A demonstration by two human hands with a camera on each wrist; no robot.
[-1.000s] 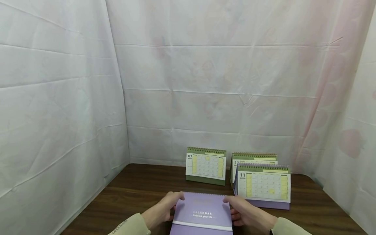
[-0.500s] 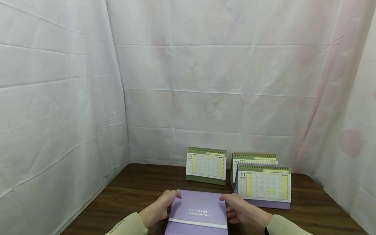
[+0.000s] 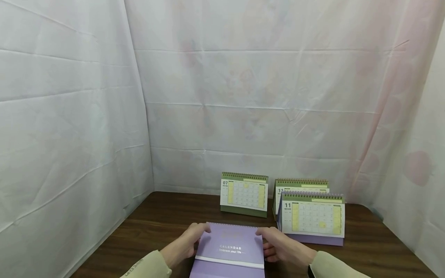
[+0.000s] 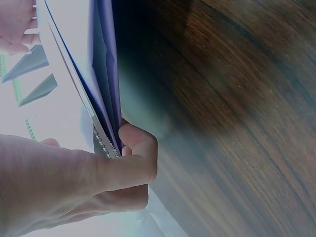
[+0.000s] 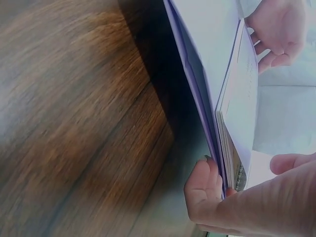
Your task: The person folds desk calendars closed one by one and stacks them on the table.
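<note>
A purple desk calendar (image 3: 231, 241) with a spiral top edge lies between my hands, its cover lettered CALENDAR. My left hand (image 3: 185, 241) grips its upper left corner, thumb on the cover and fingers curled beneath. At the upper right corner my right hand (image 3: 283, 244) holds it the same way. The left wrist view shows the purple backing boards (image 4: 109, 64) folded under the pages, with fingers (image 4: 140, 148) bent round that edge. In the right wrist view the page stack (image 5: 228, 143) fans slightly from the cover, and a dark shadow falls on the wood below.
A green calendar (image 3: 244, 195) showing 07 stands at the back of the brown table (image 3: 167, 216). To its right, a purple-based calendar (image 3: 313, 218) showing 11 stands before another green one (image 3: 301, 182). Pale curtains (image 3: 222, 127) enclose the back and sides.
Both hands have shifted a little left and slightly up in the head view, carrying the purple calendar along. The grips look the same, and the standing calendars have stayed put.
</note>
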